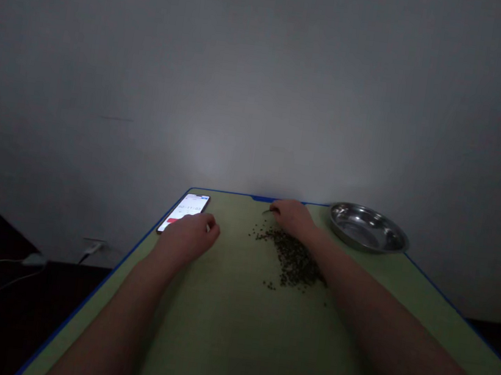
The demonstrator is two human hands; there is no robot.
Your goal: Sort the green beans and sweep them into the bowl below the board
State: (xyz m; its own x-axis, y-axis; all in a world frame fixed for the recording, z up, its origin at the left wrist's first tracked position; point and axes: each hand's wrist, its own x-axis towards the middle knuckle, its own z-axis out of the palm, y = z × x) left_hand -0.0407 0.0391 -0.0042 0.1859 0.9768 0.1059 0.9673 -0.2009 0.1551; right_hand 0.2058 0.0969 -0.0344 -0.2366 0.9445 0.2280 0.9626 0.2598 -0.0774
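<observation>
Small dark grains that look like seeds or beans (298, 264) lie in a loose heap on the green tabletop (225, 307), with several strays around it. My right hand (293, 216) is at the far side of the heap, fingers pinched. A thin curved object (267, 211) juts from its fingertips, too small and dim to name. My left hand (191, 235) rests left of the heap, its fingers curled together over the near end of a phone (189, 204). A tiny pale spot shows at those fingers; what they hold, if anything, cannot be made out.
A shiny metal bowl (367, 229) stands at the back right, beyond my right forearm. Blue edging (131, 252) borders the table, and a pale wall (267, 91) rises behind it. Cables (13, 267) and a wall socket (93, 245) are at the lower left.
</observation>
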